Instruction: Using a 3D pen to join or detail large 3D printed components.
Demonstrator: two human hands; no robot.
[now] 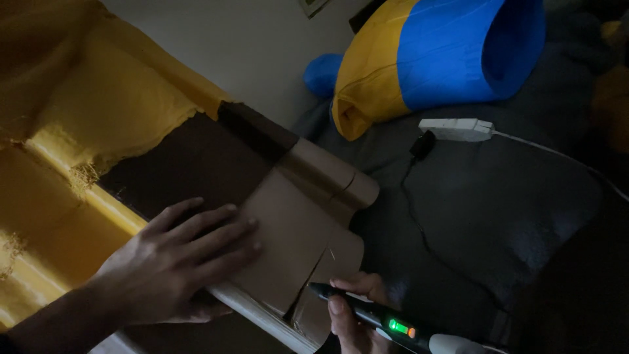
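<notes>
Both hands: left hand (pixel 180 259) flat on cardboard (pixel 295 229), right hand (pixel 354 314) seemingly gripping pen tool (pixel 373 318).

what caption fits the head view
Left hand flat on cardboard; right hand holds a black pen tool at its edge.

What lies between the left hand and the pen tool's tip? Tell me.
In the head view, only tan cardboard with a dark split lies between the left hand and the pen tool, which the right hand holds.
</notes>
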